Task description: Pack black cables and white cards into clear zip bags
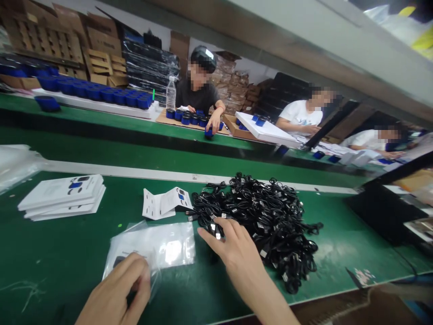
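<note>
My left hand (118, 289) is closed at the lower left, thumb and fingers pinching the edge of a clear plastic bag (117, 246). A dark printed shape, perhaps on a leaflet, shows through that bag beside my knuckles. Another clear bag (179, 243) lies flat just to the right. My right hand (238, 253) reaches over the near left side of a big heap of black USB cables (267, 216). Its thumb and forefinger are apart around a few silver plugs; I see nothing gripped. Behind the bags stands a partly unfolded printed leaflet (167, 202), touching the cables.
A stack of folded leaflets (62, 196) lies at left, with plastic bags (16, 167) behind. Across a white strip (128, 171), another bench holds rows of blue-and-black containers (98, 91) and a bottle (171, 94). Several people sit there. A dark box (375, 214) stands right; a shelf beam crosses overhead.
</note>
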`<state>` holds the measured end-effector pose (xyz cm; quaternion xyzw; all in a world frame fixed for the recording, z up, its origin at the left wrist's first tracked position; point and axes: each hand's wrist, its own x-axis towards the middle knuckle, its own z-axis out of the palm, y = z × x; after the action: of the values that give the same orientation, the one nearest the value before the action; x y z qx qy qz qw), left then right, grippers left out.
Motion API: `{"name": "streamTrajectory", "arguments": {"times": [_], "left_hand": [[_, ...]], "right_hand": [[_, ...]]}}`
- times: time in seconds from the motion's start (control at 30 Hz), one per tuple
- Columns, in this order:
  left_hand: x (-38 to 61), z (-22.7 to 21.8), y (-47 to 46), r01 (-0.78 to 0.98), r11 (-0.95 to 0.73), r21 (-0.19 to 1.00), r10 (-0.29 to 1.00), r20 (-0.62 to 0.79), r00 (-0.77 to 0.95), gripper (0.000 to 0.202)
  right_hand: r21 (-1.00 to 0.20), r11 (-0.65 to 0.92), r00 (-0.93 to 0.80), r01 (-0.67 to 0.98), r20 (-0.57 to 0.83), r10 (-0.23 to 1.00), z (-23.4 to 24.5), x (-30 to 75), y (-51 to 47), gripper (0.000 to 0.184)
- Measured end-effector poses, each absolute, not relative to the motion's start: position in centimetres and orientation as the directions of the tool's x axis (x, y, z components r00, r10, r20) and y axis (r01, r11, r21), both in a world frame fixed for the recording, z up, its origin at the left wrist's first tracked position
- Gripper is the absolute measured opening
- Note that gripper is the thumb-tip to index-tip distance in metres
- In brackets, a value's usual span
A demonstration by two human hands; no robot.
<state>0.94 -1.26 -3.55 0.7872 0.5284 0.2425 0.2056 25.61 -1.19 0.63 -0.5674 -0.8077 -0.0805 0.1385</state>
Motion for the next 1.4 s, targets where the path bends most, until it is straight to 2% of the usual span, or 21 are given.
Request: {"name": "streamTrajectory", "arguments": {"times": [0.03,0.07,0.13,0.2,0.27,0.33,0.4,0.47,0.53,0.63,0.73,0.8,0.9,1.0,1.1,1.17,1.23,1.33,1.4], "left_hand": [[1.1,-3.5,-1.0,0.734,-0.334,0.591,0.935,0.107,0.339,0.028],[1.3,-3.4,-0.9,0.734,-0.322,0.598,0.931,0.061,0.359,0.03],[1.6,-3.2,-0.6,0.732,-0.324,0.599,0.918,0.011,0.397,0.029],[1.8,-3.1,-0.5,0.738,-0.326,0.59,0.915,0.0,0.404,0.029],[1.9,-3.1,-0.6,0.747,-0.321,0.583,0.921,0.008,0.389,0.029],[1.9,-3.2,-0.7,0.743,-0.325,0.584,0.924,0.03,0.38,0.029],[1.8,-3.2,-0.7,0.729,-0.336,0.596,0.926,0.069,0.371,0.027],[1.5,-3.3,-0.8,0.731,-0.313,0.606,0.939,0.084,0.333,0.025],[1.2,-3.5,-1.0,0.751,-0.283,0.597,0.953,0.084,0.293,0.024],[0.9,-4.0,-1.5,0.773,-0.348,0.531,0.936,0.156,0.314,0.02],[1.3,-4.6,-2.3,0.766,-0.49,0.416,0.868,0.31,0.387,0.013],[1.7,-4.9,-2.7,0.764,-0.539,0.356,0.831,0.377,0.41,0.01],[2.2,-4.8,-3.0,0.768,-0.551,0.327,0.813,0.419,0.405,0.008],[2.1,-4.3,-2.9,0.769,-0.531,0.354,0.829,0.404,0.386,0.009],[2.0,-3.7,-2.8,0.759,-0.518,0.394,0.842,0.391,0.372,0.011],[1.9,-3.4,-2.6,0.758,-0.495,0.426,0.858,0.381,0.346,0.011],[1.9,-3.2,-2.5,0.76,-0.463,0.456,0.876,0.364,0.315,0.012],[2.0,-3.0,-2.6,0.746,-0.463,0.479,0.879,0.355,0.318,0.012],[2.3,-3.0,-2.9,0.723,-0.488,0.489,0.867,0.366,0.338,0.012]], "right_hand": [[0.085,0.422,-0.429,0.902,0.275,0.861,0.6,26.5,-0.7,0.04],[0.141,0.494,-0.514,0.858,0.22,0.829,0.6,27.2,-0.3,0.034],[0.127,0.581,-0.594,0.804,0.181,0.784,0.6,27.8,0.1,0.017],[-0.043,0.592,-0.567,0.805,0.239,0.788,0.8,27.5,-0.4,0.011],[-0.345,0.5,-0.423,0.794,0.278,0.863,1.0,26.1,-1.4,0.012],[-0.622,0.333,-0.272,0.709,0.195,0.942,0.7,24.0,-2.7,0.016],[-0.745,0.293,-0.278,0.599,0.15,0.949,-0.2,21.9,-3.5,0.015],[-0.719,0.283,-0.281,0.635,0.127,0.951,-1.5,20.1,-3.8,0.017],[-0.582,0.284,-0.246,0.762,0.146,0.958,-3.0,18.8,-3.8,0.017],[-0.328,0.296,-0.189,0.897,0.321,0.928,-4.9,17.3,-4.0,0.021],[-0.203,0.262,-0.137,0.943,0.482,0.866,-6.0,15.8,-4.0,0.027],[-0.271,0.198,-0.067,0.942,0.428,0.901,-6.1,15.2,-4.1,0.022],[-0.538,0.164,-0.024,0.827,0.256,0.966,-5.5,15.8,-4.3,0.022],[-0.726,0.263,-0.155,0.636,0.213,0.965,-4.6,17.5,-4.8,0.047],[-0.776,0.354,-0.301,0.522,0.221,0.928,-3.8,19.0,-5.0,0.04],[-0.707,0.445,-0.32,0.549,0.315,0.894,-3.4,19.3,-5.0,0.03],[-0.534,0.532,-0.296,0.656,0.467,0.833,-3.3,18.8,-4.9,0.024],[-0.279,0.541,-0.242,0.793,0.671,0.701,-3.5,17.4,-4.7,0.026],[-0.258,0.533,-0.206,0.806,0.721,0.661,-3.7,16.8,-4.4,0.031]]}}
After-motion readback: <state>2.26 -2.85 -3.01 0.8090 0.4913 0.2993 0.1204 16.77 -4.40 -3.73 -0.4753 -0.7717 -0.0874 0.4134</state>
